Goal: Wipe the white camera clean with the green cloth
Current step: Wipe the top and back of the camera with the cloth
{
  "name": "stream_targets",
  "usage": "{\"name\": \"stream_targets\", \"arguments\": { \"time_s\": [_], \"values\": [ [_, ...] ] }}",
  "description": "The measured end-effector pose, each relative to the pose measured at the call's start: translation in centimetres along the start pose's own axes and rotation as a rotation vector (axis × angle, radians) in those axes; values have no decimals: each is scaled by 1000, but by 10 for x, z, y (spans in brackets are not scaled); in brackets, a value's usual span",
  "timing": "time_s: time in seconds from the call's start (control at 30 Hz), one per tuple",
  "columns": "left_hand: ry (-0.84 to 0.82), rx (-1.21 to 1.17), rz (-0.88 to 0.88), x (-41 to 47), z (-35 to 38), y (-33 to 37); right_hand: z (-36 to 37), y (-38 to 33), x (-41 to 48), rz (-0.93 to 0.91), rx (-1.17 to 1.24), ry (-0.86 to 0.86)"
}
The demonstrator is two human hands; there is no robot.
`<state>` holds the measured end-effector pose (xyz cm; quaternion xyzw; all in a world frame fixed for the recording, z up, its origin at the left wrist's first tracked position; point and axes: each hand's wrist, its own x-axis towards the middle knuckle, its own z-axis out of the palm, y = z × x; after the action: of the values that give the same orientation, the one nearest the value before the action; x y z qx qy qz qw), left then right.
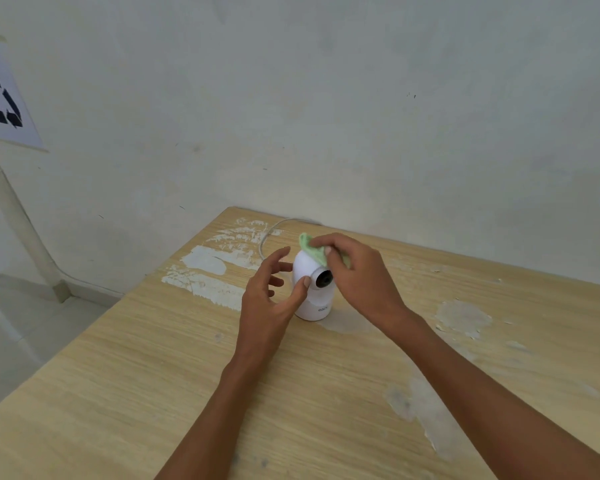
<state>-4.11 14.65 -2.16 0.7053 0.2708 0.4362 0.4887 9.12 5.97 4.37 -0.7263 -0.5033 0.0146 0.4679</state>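
A small white camera (311, 299) with a round head and a dark lens stands upright on the wooden table (153, 375), near its far edge. My right hand (357, 271) presses a folded green cloth (310, 249) onto the top of the camera's head. My left hand (271, 296) is at the camera's left side. Its thumb tip touches the head beside the lens, and its other fingers are spread apart behind the camera. The cloth's right half is hidden under my right fingers.
A white cable (267, 233) curls from behind the camera toward the wall. White scraped patches (208, 268) mark the tabletop left of the camera. A paper sign with a recycling symbol (4, 95) hangs on the wall at far left. The table's left edge drops to a tiled floor.
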Motion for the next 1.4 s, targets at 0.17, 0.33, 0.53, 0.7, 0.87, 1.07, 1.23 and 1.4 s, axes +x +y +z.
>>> {"name": "stream_targets", "arguments": {
  "time_s": [0.17,0.33,0.53,0.7,0.87,1.07,1.23,1.4],
  "values": [
    [0,35,39,0,-5,4,6,-9,-2,-133,-146,-30],
    [13,313,321,12,-7,21,0,-11,-2,-32,-41,-106],
    [-138,532,414,34,-18,36,-4,-8,-12,61,139,-46],
    [-111,342,222,28,-19,40,5,2,-24,62,56,85],
    [-53,209,66,17,-13,38,9,7,-25,-20,-26,68],
    [-98,127,-61,-1,-13,12,4,11,-23,-65,-87,47],
    [-43,46,-127,-1,-13,7,5,10,-23,-46,-82,40],
    [44,-104,-4,6,-4,27,5,10,-23,-38,-73,44]
  ]
}}
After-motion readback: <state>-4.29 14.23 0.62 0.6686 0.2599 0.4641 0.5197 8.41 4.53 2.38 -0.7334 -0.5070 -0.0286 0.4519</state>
